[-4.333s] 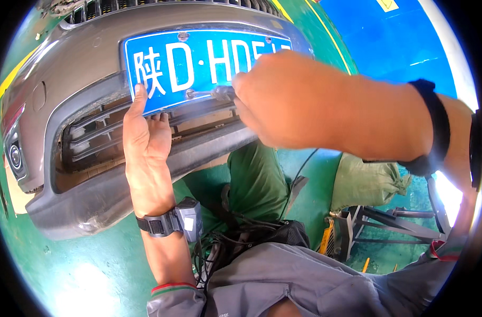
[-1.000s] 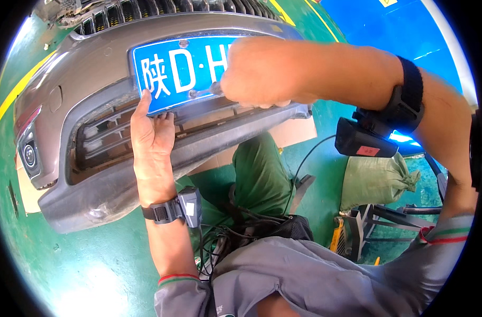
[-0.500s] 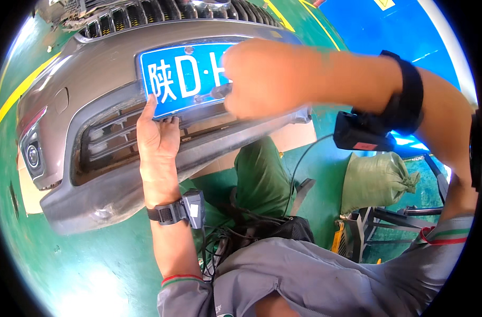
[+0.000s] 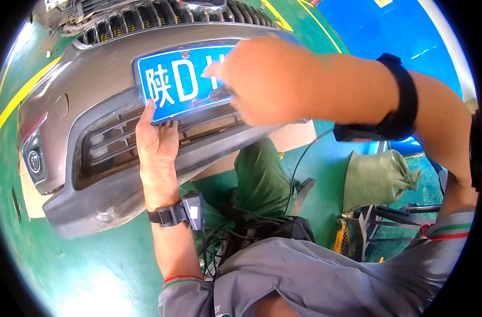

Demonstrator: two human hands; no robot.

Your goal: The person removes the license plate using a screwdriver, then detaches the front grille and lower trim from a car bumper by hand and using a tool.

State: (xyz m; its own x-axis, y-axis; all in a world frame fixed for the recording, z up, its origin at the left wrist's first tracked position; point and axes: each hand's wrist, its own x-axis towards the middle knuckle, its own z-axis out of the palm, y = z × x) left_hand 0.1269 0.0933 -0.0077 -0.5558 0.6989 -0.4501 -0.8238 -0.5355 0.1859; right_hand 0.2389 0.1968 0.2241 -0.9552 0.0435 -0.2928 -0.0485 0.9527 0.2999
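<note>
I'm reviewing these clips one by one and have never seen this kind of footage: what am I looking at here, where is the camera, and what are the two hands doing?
The view comes from a wide fisheye camera on a person's head, looking down, so straight edges bend. No machine: two bare hands. The left hand is pressed palm-up under the lower edge of a blue rectangular number plate on a grey plastic car bumper. The right hand, blurred, is at the plate's middle, with a dark slim tool showing at its fingertips; whether its grip is closed on it is unclear. Both wrists wear black strapped devices. Below lies a green painted floor with a green sack.
</note>
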